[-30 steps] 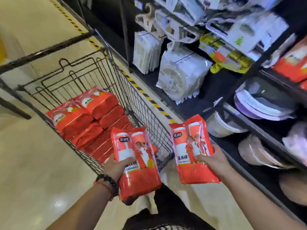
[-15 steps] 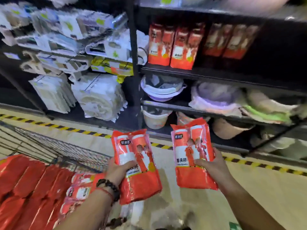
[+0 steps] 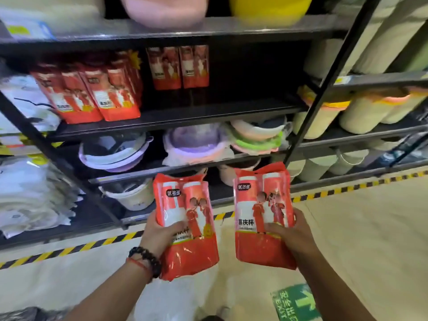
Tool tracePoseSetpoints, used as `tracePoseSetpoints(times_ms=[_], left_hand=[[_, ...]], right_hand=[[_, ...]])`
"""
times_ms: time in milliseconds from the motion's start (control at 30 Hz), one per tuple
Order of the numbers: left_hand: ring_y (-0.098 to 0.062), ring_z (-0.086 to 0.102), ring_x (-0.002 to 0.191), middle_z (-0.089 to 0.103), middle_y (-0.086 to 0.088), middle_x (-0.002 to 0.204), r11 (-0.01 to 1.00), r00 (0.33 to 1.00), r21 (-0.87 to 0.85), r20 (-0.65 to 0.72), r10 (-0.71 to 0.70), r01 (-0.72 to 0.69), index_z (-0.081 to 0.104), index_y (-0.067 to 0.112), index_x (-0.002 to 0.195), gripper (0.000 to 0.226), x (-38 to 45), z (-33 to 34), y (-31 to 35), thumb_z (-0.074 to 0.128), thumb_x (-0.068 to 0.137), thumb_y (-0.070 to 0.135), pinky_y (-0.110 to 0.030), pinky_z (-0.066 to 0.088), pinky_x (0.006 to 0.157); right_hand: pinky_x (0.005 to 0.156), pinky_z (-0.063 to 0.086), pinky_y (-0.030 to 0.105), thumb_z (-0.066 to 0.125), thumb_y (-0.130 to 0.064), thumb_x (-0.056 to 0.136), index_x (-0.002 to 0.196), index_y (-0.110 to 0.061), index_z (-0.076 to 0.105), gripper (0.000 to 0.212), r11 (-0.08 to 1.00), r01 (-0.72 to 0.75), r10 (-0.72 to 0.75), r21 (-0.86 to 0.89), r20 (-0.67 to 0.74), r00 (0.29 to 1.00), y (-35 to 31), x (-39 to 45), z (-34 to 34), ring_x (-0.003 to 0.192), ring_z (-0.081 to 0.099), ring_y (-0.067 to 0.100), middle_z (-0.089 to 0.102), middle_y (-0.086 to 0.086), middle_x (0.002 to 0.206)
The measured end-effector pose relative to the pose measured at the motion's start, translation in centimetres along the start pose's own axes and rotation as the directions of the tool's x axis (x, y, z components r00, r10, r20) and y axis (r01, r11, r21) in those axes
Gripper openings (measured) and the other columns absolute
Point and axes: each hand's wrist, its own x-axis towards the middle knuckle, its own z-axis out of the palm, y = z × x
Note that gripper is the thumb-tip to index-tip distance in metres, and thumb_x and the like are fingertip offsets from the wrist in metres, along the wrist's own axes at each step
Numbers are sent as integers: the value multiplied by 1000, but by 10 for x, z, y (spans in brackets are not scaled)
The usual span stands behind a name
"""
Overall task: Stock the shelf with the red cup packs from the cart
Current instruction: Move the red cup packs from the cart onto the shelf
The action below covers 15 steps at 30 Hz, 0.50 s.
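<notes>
My left hand [image 3: 159,235] grips one red cup pack [image 3: 185,223] by its lower half, and my right hand [image 3: 291,235] grips a second red cup pack [image 3: 261,212]. Both packs stand upright in front of me, below the black shelf [image 3: 208,114]. On that shelf several matching red packs [image 3: 92,93] lean at the left, and two more [image 3: 178,68] stand further back. The shelf's right part is bare. The cart is out of view.
Plastic basins [image 3: 194,144] fill the shelf below, and buckets [image 3: 129,195] sit under those. White packaged goods [image 3: 30,200] lie at the left, pale bins [image 3: 361,112] at the right. A slanted black upright [image 3: 324,84] divides the bays. Yellow-black tape [image 3: 347,188] lines the floor.
The view has swung right and up from the cart to the shelf, which is closer. Both hands still hold their packs at about the same height.
</notes>
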Motion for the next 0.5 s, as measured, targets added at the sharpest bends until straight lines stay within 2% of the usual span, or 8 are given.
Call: tracePoseSetpoints(times_ms=[67, 100, 200, 267, 333, 433, 500], left_hand=[[-25, 72, 87, 75, -5, 97, 999, 999, -10, 12, 33, -33, 62, 26, 105, 65, 7, 22, 13, 88, 46, 23, -42, 58, 75], [-25, 72, 88, 76, -4, 97, 999, 999, -10, 14, 45, -45, 62, 26, 104, 65, 9, 32, 20, 88, 45, 23, -43, 58, 76], [-20, 73, 83, 77, 3, 89, 996, 995, -6, 39, 89, -89, 63, 26, 100, 54, 16, 49, 38, 89, 54, 12, -34, 57, 70], [-20, 73, 84, 77, 3, 91, 993, 991, -18, 52, 120, -119, 63, 25, 104, 57, 23, 53, 51, 89, 54, 13, -33, 57, 68], [-23, 73, 88, 76, -2, 98, 989, 988, -21, 44, 145, -145, 62, 23, 108, 64, 33, 53, 61, 88, 49, 19, -38, 59, 72], [-29, 72, 95, 74, -6, 105, 986, 987, -42, 2, 163, -163, 61, 22, 112, 68, 56, 44, 70, 89, 50, 20, -50, 58, 83], [-29, 71, 98, 73, -6, 109, 984, 986, -60, -4, 170, -170, 59, 23, 117, 77, 72, 36, 78, 91, 47, 29, -54, 57, 86]], right_hand=[[57, 56, 26, 87, 6, 58, 93, -20, 65, 49, 1000, 4, -4, 2, -2, 1000, -9, 11, -16, 69, 75, 12, 77, -1, 80], [60, 56, 28, 88, 2, 58, 98, -20, 64, 52, 1000, -3, 3, -5, -11, 1000, -12, 18, -23, 71, 75, 10, 77, -2, 83], [73, 61, 41, 91, -22, 47, 117, -21, 62, 76, 1000, -23, 23, -12, -21, 1000, -19, 38, -36, 83, 76, 17, 77, 1, 100], [77, 61, 43, 92, -29, 47, 123, -24, 58, 83, 1000, -13, 12, -19, -30, 999, -26, 48, -35, 88, 75, 18, 75, -2, 105], [76, 61, 41, 94, -25, 53, 125, -26, 56, 81, 1000, -1, 0, -22, -46, 999, -33, 60, -31, 92, 74, 17, 73, -4, 108], [68, 56, 30, 91, -11, 64, 123, -25, 55, 70, 999, 29, -30, -28, -26, 999, -44, 81, -19, 90, 72, 14, 72, -4, 107], [68, 55, 31, 90, -9, 64, 120, -28, 53, 70, 999, 28, -28, -34, -4, 1000, -56, 96, -6, 90, 71, 13, 71, -6, 106]])
